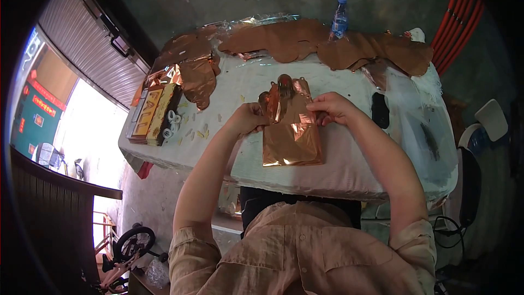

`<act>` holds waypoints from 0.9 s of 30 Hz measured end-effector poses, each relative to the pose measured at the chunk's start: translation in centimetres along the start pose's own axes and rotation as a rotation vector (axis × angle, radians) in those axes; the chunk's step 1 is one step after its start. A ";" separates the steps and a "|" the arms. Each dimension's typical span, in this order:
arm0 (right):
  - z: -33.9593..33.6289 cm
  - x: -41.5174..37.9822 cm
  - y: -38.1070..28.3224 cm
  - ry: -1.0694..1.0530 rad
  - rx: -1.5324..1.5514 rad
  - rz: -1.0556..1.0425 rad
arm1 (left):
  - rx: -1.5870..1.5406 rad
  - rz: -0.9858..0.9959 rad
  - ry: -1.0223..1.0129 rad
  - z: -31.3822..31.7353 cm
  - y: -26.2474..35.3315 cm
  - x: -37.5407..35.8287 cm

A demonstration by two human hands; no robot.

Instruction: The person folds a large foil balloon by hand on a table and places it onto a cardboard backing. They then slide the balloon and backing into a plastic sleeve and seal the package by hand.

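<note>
A shiny copper-coloured foil balloon, deflated and folded into a flat rectangle at its lower part, lies on the table in front of me. Rounded lobes of foil stick up from its top end. On its left edge, my left hand pinches the foil with fingers closed. My right hand grips the opposite edge near the upper part, thumb on top and fingers curled under. Some fingertips of both hands are hidden by the foil.
Flat copper foil balloons spread along the far edge of the white-covered table. Lettered packs, white rings and small scraps lie left. A water bottle stands behind; a black phone-shaped object and clear plastic lie right.
</note>
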State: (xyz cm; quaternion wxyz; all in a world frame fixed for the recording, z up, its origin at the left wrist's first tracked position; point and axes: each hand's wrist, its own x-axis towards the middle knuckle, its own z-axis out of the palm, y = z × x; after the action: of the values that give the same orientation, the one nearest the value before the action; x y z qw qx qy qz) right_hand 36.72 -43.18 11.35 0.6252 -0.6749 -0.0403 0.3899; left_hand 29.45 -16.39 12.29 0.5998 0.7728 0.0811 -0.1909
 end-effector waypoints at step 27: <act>-0.1 0.2 3.6 0.198 -0.826 -0.790 | 0.450 0.431 0.183 0.6 -1.7 -2.1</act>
State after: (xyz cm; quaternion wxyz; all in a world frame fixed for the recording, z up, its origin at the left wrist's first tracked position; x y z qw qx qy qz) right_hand 35.34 -43.92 8.12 0.4090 -0.8298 -0.3794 0.0140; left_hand 26.82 -16.27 11.46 0.4309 0.8993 -0.0751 -0.0024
